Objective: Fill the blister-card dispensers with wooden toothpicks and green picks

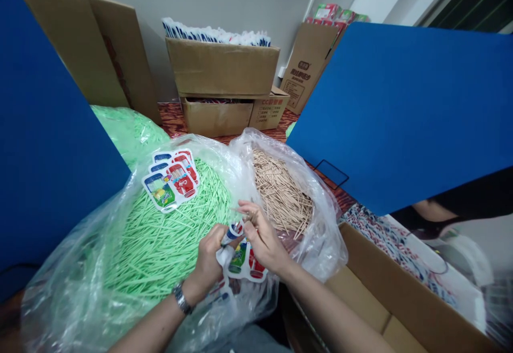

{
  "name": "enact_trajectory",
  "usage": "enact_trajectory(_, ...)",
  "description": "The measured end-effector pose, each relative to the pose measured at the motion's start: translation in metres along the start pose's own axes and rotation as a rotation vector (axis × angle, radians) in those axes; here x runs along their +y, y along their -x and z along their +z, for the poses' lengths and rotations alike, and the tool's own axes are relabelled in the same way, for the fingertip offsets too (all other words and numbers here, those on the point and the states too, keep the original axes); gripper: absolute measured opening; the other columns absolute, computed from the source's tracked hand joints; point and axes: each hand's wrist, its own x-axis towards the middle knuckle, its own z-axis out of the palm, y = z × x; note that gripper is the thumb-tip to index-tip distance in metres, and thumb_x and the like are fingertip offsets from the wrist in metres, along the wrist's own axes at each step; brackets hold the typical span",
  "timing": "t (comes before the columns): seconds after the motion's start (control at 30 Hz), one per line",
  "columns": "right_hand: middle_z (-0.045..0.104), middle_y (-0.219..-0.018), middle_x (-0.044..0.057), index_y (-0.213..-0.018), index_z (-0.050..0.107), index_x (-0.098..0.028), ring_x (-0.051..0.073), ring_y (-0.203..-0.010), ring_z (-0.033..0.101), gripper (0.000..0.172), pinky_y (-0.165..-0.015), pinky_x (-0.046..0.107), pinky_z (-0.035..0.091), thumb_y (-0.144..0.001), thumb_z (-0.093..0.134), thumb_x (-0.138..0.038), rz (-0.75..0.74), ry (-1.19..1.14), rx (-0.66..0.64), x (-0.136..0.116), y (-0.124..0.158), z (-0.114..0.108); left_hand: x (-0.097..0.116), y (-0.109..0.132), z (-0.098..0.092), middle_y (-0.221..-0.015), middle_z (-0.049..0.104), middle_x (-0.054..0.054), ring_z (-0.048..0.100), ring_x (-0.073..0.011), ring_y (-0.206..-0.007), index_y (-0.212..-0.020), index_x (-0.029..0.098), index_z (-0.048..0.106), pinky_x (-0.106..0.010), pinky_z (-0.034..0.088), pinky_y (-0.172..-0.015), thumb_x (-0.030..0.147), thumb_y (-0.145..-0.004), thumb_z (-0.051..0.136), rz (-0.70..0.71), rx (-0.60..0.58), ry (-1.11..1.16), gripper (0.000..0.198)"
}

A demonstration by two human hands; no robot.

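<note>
My left hand (pixel 209 254), with a metal watch on its wrist, is closed around a small printed pouch (pixel 233 232) whose open end faces up. Close against that opening, my right hand (pixel 265 239) pinches a few thin brown sticks (pixel 250 216); their lower ends are hard to make out. Beneath the hands lie more printed pouches (pixel 238 261) with green and red bottle pictures. A clear bag of green sticks (pixel 160 251) is at left, with several flat pouches (pixel 173 182) fanned on top. Another clear bag of brown sticks (pixel 280 192) stands behind my right hand.
Blue panels (pixel 401 107) flank both sides. At the back, a carton (pixel 224 69) packed with pouches sits on other boxes (pixel 218 117). An opened cardboard box (pixel 401 283) is at lower right. Beyond it, another person's arm (pixel 433 211) shows by a table strewn with small pieces.
</note>
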Motion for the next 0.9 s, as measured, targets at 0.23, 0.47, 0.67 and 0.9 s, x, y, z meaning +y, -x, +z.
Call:
enact_trajectory(0.23,0.054,-0.128,0.009,-0.132,0.042,-0.026,0.022,-0.118,0.052,0.038,-0.100,0.042,0.042,-0.097,0.036,-0.038,-0.009,-0.057,0.011,-0.005,-0.004,-0.011,0.004,-0.008,-0.002,-0.068,0.055,-0.002,0.051,-0.0160,-0.064,-0.073,0.017,0.061,-0.026,0.039,-0.060,0.025,-0.084,0.059,0.015,-0.046,-0.076,0.014)
enact_trajectory(0.47,0.048,-0.136,0.008,-0.138,0.041,-0.029,0.022,-0.121,0.050,0.042,-0.102,0.042,0.038,-0.096,0.038,-0.036,-0.093,0.100,-0.102,-0.001,-0.019,-0.021,-0.004,0.002,-0.019,-0.074,0.062,-0.004,0.056,-0.0166,-0.067,-0.079,0.016,0.066,-0.027,0.042,-0.063,0.025,-0.083,0.062,-0.016,-0.030,-0.084,0.010)
enact_trajectory(0.67,0.066,-0.099,0.006,-0.108,0.059,-0.020,0.018,-0.092,0.061,0.022,-0.083,0.031,0.047,-0.094,0.045,-0.029,0.003,0.368,-0.172,0.040,-0.038,0.002,-0.022,0.020,-0.059,-0.085,0.071,-0.005,0.065,-0.0197,-0.072,-0.091,0.017,0.070,-0.029,0.049,-0.066,0.026,-0.076,0.071,-0.111,0.183,-0.142,0.017)
enact_trajectory(0.9,0.061,-0.100,0.011,-0.101,0.057,-0.016,0.021,-0.093,0.058,0.019,-0.073,0.028,0.047,-0.087,0.046,-0.008,-0.020,1.101,-0.592,0.065,-0.043,0.061,-0.032,0.035,-0.072,-0.089,0.073,-0.005,0.068,-0.0211,-0.076,-0.094,0.018,0.070,-0.031,0.052,-0.069,0.027,-0.075,0.072,-0.154,0.268,-0.187,0.021)
